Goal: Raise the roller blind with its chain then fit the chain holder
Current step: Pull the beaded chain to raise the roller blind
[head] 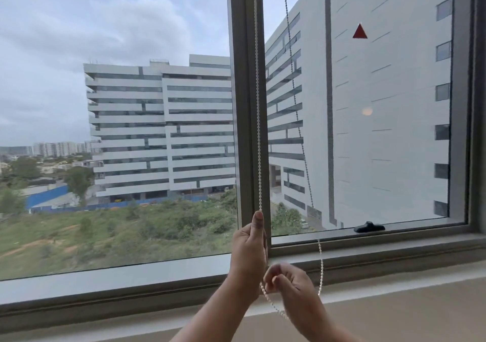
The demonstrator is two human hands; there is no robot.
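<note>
A white beaded chain hangs down along the grey window mullion. Its other strand slants down across the right pane and ends in a loop below my hands. My left hand grips the near strand, thumb pointing up along it. Just below and to the right, my right hand pinches the chain with curled fingers. The roller blind itself is out of view above the frame. No chain holder can be made out.
A black window handle lies on the lower frame of the right pane. A red triangle sticker is on the glass. The pale sill runs along the bottom. Buildings and greenery lie outside.
</note>
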